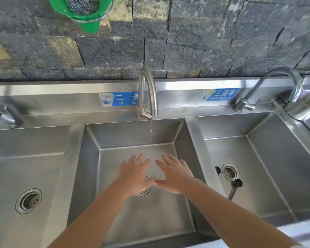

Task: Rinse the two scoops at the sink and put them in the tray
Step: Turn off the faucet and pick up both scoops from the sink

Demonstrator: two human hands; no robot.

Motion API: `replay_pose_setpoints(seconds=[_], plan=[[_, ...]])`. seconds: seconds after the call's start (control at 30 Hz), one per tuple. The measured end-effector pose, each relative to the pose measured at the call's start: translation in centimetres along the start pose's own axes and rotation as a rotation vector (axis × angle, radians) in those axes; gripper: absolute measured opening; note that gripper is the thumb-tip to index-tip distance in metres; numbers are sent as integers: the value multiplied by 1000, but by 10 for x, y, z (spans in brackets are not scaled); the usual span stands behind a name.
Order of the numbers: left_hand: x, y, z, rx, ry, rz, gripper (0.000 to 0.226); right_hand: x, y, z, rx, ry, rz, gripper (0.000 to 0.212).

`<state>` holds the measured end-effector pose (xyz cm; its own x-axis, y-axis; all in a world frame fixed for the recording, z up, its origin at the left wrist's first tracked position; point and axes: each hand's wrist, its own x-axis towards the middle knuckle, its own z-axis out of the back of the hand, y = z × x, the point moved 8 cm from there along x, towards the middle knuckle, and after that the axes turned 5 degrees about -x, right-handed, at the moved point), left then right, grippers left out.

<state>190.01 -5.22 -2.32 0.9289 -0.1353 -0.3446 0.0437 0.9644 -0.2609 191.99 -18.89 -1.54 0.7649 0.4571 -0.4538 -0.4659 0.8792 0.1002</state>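
Scoops: neither visible, nor any tray. Your left hand [132,173] and right hand [174,174] are spread empty mid-frame over the middle sink [136,133]; faucet [147,92] only dripping. Progress can't be judged.

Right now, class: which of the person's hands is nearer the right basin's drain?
Right. The right hand hovers in the middle basin, next to the divider beside the right basin's drain; the left hand is farther away, over the middle drain.
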Motion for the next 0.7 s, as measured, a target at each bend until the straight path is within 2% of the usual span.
replay_pose_setpoints(seconds=[0.13,0.33,0.7], plan=[[-21,-10,-16,-35,21,-5,91,-36,2,-20,62,35,-70,85],[-38,-42,-15,-23,-5,-104,94,-83,-8,-53,148,19,-185,91],[-16,-161,-24,10,18,-261,95,-158,-112,-63,251,-66,-444,94]])
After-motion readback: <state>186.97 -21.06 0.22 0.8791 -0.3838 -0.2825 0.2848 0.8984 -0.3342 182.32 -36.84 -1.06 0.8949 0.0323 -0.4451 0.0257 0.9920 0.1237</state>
